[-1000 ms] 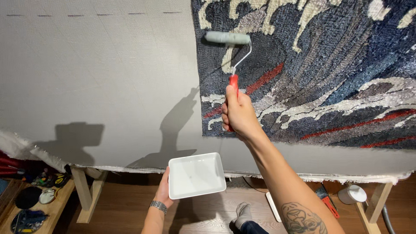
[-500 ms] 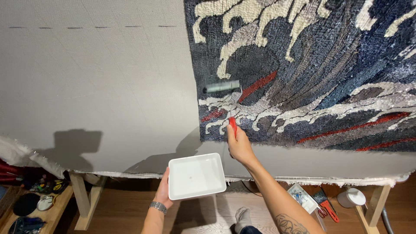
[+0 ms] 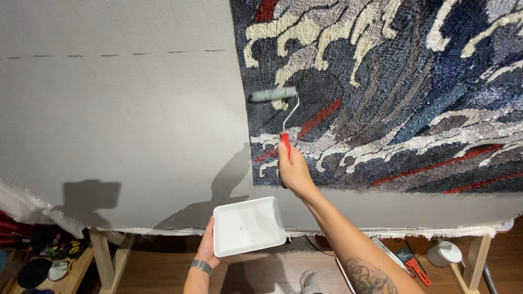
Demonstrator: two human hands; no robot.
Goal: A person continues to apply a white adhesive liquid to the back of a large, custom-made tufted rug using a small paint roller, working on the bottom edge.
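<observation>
Your right hand [image 3: 294, 171] is closed around the red handle of a small paint roller [image 3: 274, 95], fingers wrapped tight with no gap showing. The wire arm runs up from your fingers, and the grey sleeve lies flat against the tufted rug [image 3: 392, 98], just inside its left edge, above your fingers. Holding the handle low and away from the cloth keeps your knuckles off the pile while the sleeve presses on it.

Your left hand [image 3: 206, 247] grips the left edge of a white tray [image 3: 248, 226] from beneath, fingers curled under the rim. You hold it below and a little left of the right hand, near enough to dip the roller without a long reach. It is tipped toward you, so its pale inside shows.

The rug is worked into a grey cloth [image 3: 120, 120] stretched on an upright wooden frame [image 3: 103, 256]. Down on the floor right of your arm lie a red-handled scraper [image 3: 411, 261] and a white round tub [image 3: 444, 253].
</observation>
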